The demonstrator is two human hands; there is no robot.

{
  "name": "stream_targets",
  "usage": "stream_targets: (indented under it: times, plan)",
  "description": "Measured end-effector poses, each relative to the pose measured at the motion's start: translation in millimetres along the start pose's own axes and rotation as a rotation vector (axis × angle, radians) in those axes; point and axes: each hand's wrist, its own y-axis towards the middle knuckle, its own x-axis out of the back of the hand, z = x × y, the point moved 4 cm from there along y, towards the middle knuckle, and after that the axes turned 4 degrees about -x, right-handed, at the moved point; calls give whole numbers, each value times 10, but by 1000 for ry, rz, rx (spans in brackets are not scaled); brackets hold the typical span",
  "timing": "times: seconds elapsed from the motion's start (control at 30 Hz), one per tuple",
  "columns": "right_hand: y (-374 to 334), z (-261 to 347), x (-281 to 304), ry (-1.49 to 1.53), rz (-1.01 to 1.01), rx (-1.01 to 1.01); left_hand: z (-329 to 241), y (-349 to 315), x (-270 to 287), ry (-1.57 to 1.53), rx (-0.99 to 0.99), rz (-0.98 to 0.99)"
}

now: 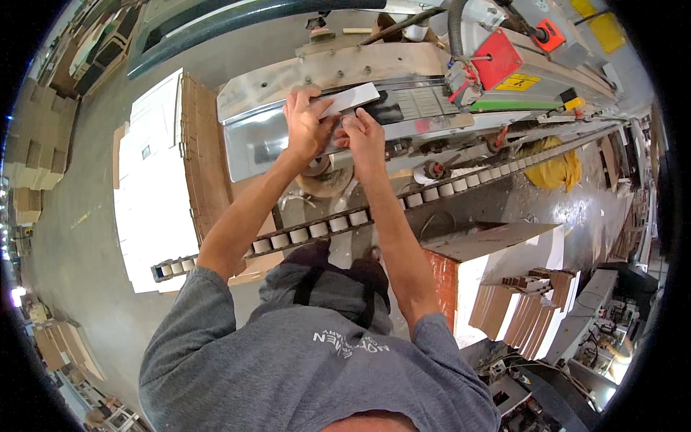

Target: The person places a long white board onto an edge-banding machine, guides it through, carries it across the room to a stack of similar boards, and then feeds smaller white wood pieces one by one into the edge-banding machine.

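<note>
My left hand (306, 129) is closed on the near end of a narrow white board strip (354, 96). The strip is tilted up to the right above a machine's metal bed (252, 140). My right hand (366, 140) is just beside it, fingers bent and fingertips drawn together near the strip's lower edge. What those fingers hold, if anything, is hidden. Both forearms reach forward over a slanting rail of white rollers (338, 224).
A tall stack of white-topped panels (155, 165) stands at left. To the right, small brown-and-white boards (518, 309) are piled on a larger stack. The machine carries a red box (497, 59) and a hose (455, 29). A yellow bag (553, 164) lies beyond the rail.
</note>
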Motion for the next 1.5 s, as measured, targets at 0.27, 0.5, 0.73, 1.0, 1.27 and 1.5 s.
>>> stream_targets:
  times: [0.27,0.5,0.73,1.0,1.27,1.5]
  plan:
    - [83,-163,-80,-24,-37,68,164,-106,337,85,78,-103]
    - [167,-160,-95,-86,-30,-10,277,-134,233,149,118,63]
    - [273,-72,-61,-240,8,-64,298,-11,118,107,173,103]
    - [444,-20,194,-283,-80,64,56,157,-145,50,91,129]
    - [672,181,655,-227,-129,99,-226,345,-603,100,81,131]
    - [867,337,1128,-147,-139,130,-603,539,-978,110,8,121]
